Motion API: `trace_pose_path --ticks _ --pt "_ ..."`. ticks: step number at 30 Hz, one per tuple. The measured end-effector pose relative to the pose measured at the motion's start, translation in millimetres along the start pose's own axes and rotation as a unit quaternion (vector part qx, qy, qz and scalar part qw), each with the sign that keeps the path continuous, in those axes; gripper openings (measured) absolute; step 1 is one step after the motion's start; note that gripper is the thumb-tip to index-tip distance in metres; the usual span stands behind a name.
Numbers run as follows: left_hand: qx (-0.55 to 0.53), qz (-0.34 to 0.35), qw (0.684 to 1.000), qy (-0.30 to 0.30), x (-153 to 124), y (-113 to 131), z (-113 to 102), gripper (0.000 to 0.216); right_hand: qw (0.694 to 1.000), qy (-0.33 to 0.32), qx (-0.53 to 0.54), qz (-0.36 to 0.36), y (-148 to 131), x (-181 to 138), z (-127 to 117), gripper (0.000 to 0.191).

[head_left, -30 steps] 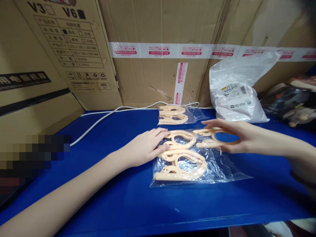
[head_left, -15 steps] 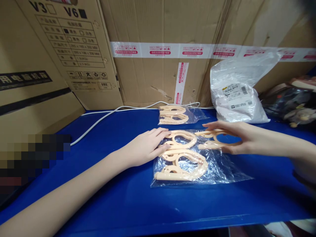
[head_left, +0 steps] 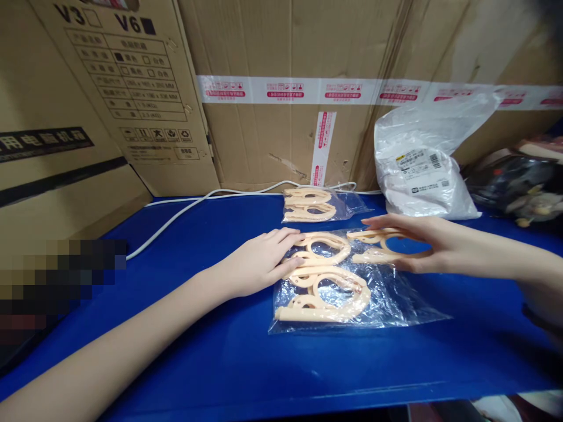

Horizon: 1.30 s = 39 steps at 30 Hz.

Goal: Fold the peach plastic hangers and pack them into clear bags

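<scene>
My right hand is closed round the right end of a cream folding hanger, folded up, its left end over the mouth side of a clear plastic bag. Inside the bag lie folded hangers of the same kind, an upper one and a lower one. My left hand grips the bag's left edge, thumb and fingers spanning the end of the upper hanger. Its fingertips partly cover that hanger. Further back lies a second clear bag with folded hangers in it.
Cardboard boxes stand along the back and left of the blue table. A white cable runs along the back. At the back right are a white plastic parcel and a dark bundle with a small plush toy.
Almost nothing has changed. The hanger in my right hand sits very slightly higher; my left hand and the bag stay in place.
</scene>
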<state>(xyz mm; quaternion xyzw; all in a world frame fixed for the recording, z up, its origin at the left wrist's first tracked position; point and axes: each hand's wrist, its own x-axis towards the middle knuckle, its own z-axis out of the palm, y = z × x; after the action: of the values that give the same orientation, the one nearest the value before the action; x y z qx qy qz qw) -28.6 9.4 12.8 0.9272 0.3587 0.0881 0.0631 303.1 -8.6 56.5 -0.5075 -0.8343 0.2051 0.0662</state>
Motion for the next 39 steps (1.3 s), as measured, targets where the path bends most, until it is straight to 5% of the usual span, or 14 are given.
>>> trace_pose_path --ticks 8,17,33,39 --pt "-0.001 0.002 1.0 0.003 2 0 0 0.049 0.999 -0.042 -0.029 0.008 -6 -7 -7 0.068" --pt "-0.004 0.006 1.0 0.008 1 0 0 0.048 0.999 0.002 0.047 0.001 1 -10 -5 0.066" --pt "-0.011 0.005 1.0 0.005 1 1 -1 0.049 0.994 -0.016 0.047 -0.093 -27 5 16 0.064" --pt "-0.007 0.003 1.0 0.002 1 0 0 0.05 0.998 -0.032 0.012 -0.053 -22 -2 8 0.068"
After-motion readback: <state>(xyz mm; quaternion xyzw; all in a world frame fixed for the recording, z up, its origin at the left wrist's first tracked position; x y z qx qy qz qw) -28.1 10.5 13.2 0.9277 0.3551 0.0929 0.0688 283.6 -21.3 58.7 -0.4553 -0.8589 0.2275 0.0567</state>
